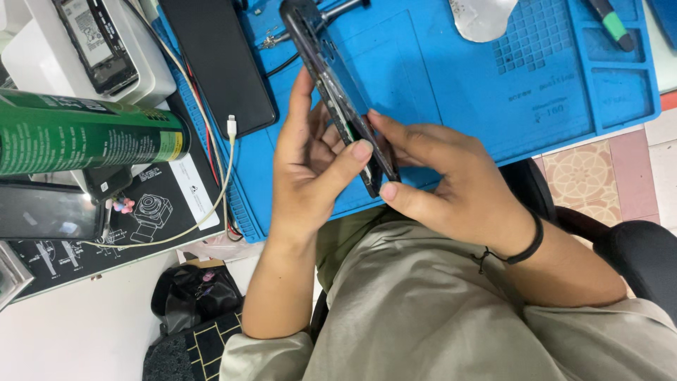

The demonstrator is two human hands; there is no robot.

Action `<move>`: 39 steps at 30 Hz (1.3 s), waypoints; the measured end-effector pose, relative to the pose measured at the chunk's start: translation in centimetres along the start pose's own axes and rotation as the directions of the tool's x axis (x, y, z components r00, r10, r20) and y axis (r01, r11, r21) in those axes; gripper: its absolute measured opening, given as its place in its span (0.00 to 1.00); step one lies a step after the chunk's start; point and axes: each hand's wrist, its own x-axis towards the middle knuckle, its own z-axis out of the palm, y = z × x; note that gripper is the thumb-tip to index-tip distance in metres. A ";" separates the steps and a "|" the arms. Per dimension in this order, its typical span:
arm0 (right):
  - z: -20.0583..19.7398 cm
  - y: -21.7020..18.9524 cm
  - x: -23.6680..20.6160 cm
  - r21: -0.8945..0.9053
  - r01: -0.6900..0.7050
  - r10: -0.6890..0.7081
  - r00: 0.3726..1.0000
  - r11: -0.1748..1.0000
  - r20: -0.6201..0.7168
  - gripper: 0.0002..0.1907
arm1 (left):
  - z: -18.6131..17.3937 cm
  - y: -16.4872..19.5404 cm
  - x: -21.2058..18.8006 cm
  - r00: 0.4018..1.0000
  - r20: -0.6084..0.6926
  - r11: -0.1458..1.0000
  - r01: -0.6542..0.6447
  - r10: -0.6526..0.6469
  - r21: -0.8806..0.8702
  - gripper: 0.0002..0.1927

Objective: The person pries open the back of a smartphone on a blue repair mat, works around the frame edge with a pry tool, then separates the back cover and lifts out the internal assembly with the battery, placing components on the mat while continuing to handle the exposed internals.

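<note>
A dark smartphone is held edge-on above the blue repair mat, its top end pointing away from me. My left hand cradles it from the left, with the thumb pressed on its near edge. From the right, my right hand pinches the phone's lower end between thumb and fingers. A black band circles the right wrist.
A black phone lies face down on the mat's left part, beside a white charging cable. A green spray can lies at far left, near an opened phone on a white box. A screwdriver and tweezers rest at the mat's far side.
</note>
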 end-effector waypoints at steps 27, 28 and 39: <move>-4.3 -1.5 3.8 -0.098 -0.024 -0.010 0.943 0.995 -0.332 0.14 | 2.5 5.8 1.9 0.954 0.294 0.320 -0.297 0.059 0.900 0.33; -4.3 -1.6 3.8 -0.079 -0.046 0.017 0.942 0.996 -0.335 0.14 | 2.5 5.9 1.8 0.951 0.302 0.283 -0.307 0.063 0.909 0.33; -4.6 -1.1 1.7 -0.218 -0.050 -0.016 0.956 0.975 -0.293 0.09 | 2.0 3.6 1.2 0.948 0.310 0.362 -0.316 0.076 0.877 0.30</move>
